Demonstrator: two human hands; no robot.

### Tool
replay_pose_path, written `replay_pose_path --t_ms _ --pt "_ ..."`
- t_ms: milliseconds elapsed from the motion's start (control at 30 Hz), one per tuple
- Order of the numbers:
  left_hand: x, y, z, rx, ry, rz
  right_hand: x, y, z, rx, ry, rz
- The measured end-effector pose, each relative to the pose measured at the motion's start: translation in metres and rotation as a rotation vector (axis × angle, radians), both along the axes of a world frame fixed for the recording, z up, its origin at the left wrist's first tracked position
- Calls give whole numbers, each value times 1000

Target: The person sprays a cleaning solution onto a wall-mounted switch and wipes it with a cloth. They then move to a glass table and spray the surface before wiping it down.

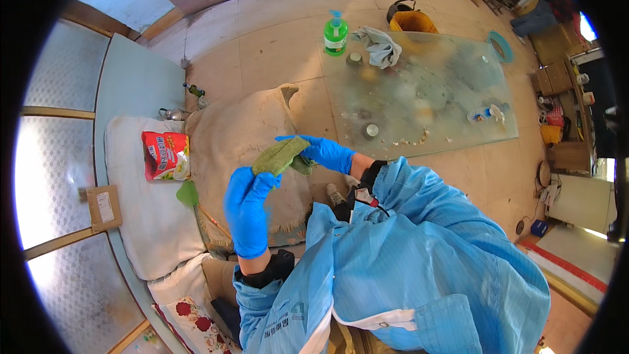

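Between my two blue-gloved hands, one green cloth [280, 156] hangs stretched. I hold my left hand [247, 208] upright, forearm rising from the lower edge, fingers closed on the cloth's lower end. My right hand [322, 151] reaches in sideways from the blue sleeve, pinching the upper end. Beyond the right hand lies one glass counter [452, 124] carrying one green pump bottle [335, 33] and one grey rag [381, 47]. Left of my left hand sits one red snack bag [164, 155].
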State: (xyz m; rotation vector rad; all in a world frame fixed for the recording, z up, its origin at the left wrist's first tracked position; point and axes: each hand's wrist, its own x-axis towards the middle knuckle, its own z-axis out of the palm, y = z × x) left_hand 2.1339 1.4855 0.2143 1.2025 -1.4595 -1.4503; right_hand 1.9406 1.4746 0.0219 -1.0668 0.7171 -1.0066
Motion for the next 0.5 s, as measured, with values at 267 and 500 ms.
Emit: replay_pose_path --t_ms 267,500 --pt "44 -31 -72 -173 -355 -112 -13 -22 -2 417 -773 -213" --pt "61 -82 -85 -29 -335 -18 -62 -70 -10 10 -319 -326"
